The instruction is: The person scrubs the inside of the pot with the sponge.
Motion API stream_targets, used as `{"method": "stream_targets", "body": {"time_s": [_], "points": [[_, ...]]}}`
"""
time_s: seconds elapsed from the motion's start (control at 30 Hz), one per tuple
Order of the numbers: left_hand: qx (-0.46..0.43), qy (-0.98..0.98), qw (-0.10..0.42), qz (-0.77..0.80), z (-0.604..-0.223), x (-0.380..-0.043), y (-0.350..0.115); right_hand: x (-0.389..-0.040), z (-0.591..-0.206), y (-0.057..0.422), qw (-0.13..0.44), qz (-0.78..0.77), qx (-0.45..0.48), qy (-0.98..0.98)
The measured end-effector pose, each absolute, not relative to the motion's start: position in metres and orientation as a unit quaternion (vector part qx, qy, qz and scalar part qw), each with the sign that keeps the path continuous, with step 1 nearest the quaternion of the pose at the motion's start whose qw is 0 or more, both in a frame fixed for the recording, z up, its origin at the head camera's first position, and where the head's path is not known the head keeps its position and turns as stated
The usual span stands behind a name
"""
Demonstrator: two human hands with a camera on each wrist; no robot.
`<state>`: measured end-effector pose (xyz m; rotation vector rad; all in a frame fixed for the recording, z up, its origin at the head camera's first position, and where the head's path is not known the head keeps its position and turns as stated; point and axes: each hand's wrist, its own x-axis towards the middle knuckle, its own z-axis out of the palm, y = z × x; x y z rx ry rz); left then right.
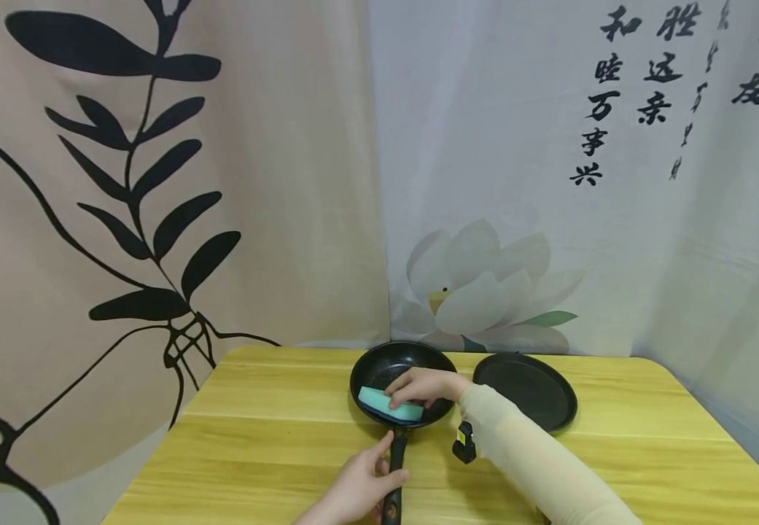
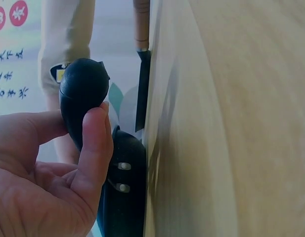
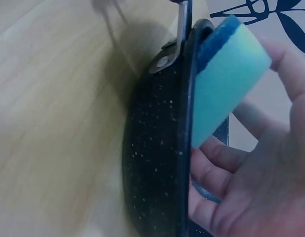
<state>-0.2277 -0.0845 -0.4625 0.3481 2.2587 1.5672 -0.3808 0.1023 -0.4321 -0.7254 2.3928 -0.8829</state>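
A black speckled frying pan (image 1: 399,357) sits near the table's back edge, its handle pointing toward me. My left hand (image 1: 356,481) grips that black handle (image 1: 397,453), thumb on one side and fingers round the other. Its rounded end (image 2: 83,86) shows close up in the left wrist view. Inside the pan, my right hand (image 1: 426,384) holds a light turquoise sponge (image 1: 388,405) with a dark blue scouring side. The sponge's dark side faces down at the pan's near rim. In the right wrist view it tilts over the rim, the fingers (image 3: 219,157) behind it.
To the right lies a flat round black pan (image 1: 526,390), partly covered by my right forearm. Its wooden handle (image 2: 141,24) appears in the left wrist view. A yellow wood-grain table (image 1: 235,437) carries both pans, with printed curtains (image 1: 313,182) behind it.
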Motion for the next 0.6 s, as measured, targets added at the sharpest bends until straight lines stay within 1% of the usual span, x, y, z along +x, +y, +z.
{"method": "stream_targets", "body": {"time_s": [0.23, 0.43, 0.6], "points": [[0.132, 0.801, 0.178, 0.556, -0.463, -0.226, -0.084, -0.383, -0.437, 0.094, 0.224, -0.335, -0.295, 0.867], [0.125, 0.802, 0.183, 0.555, -0.463, -0.227, -0.084, -0.382, -0.438, 0.083, 0.180, -0.328, -0.315, 0.872], [0.120, 0.801, 0.189, 0.555, -0.463, -0.228, -0.084, -0.382, -0.442, 0.072, 0.145, -0.311, -0.298, 0.891]]}}
